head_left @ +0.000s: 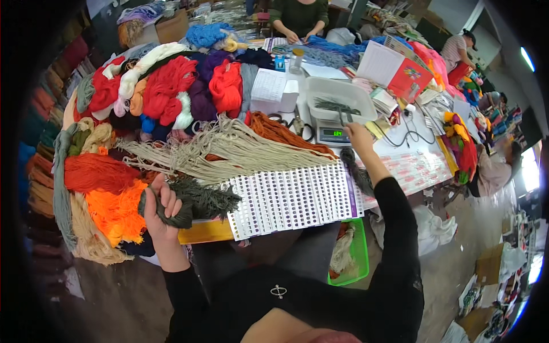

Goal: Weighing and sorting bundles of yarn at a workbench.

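Observation:
My left hand is closed around a skein of dark grey-green thread, its cut ends fanning out to the right over the table edge. Across the table, my right hand reaches to the near rim of a translucent plastic tub, its fingers closed on a few dark strands that hang over the rim. More dark green thread lies inside the tub. Under the tub sits a digital scale with a lit green display. Below my right wrist lies another dark skein.
White cards punched with rows of holes line the near edge. Long beige thread and rust thread spread behind them. Coloured skeins pile up at left. Scissors lie by the scale. A green basket stands below. Co-workers sit beyond.

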Demonstrator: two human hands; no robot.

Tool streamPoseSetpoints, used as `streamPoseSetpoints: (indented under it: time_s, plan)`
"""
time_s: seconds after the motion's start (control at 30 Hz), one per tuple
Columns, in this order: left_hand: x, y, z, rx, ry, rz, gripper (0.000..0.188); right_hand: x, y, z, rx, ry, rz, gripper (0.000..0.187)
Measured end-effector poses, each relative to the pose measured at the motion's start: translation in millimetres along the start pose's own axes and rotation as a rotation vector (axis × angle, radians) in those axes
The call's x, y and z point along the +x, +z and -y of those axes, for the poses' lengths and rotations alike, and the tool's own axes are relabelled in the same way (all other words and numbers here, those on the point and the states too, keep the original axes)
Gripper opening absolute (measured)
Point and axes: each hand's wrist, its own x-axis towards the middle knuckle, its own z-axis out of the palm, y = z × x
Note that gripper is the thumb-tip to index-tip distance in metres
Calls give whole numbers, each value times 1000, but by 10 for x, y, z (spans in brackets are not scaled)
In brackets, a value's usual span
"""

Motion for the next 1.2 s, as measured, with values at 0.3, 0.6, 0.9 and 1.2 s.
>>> streamPoseSetpoints:
  time_s: [0.3, 0.6, 0.9, 1.2]
  plan:
    - [66, -26, 630, 643, -150, 76, 30, -1181, -650, 1641, 700, 164, -29, 19]
    - [-105, 260, 1239, 1053, -193, 481, 24, -1649, -508, 2640, 1191, 153, 316, 17]
    - [-275, 190, 1218, 788, -307, 246, 30, -1484, -279, 3046, 1049, -24, 193, 13]
    - [-260, 275, 1162, 849, -311, 181, 31, -1447, -262, 3060, 1007, -66, 205, 10]
